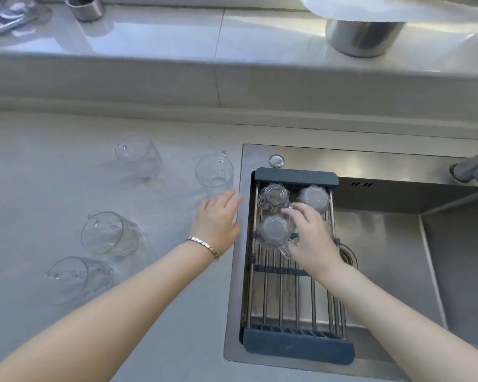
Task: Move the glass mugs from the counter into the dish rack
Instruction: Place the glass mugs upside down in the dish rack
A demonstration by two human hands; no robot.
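Several clear glass mugs stand upright on the pale counter: one far left [137,155], one by the sink edge [214,172], and two nearer me [108,232] [80,274]. A steel-bar dish rack [295,177] with dark grey ends spans the sink's left side. Three mugs sit upturned on it [273,195] [315,197] [273,232]. My right hand [312,238] is over the rack, fingers curled on another glass mug [330,228], which the palm mostly hides. My left hand [218,219] hovers flat and open at the counter's edge, holding nothing.
The steel sink [398,244] lies right of the rack, with a drain [348,256] and a faucet [475,169] at the far right. On the raised sill behind stand two steel cups [86,8] [362,37], cutlery [6,17] and a white dish [384,6].
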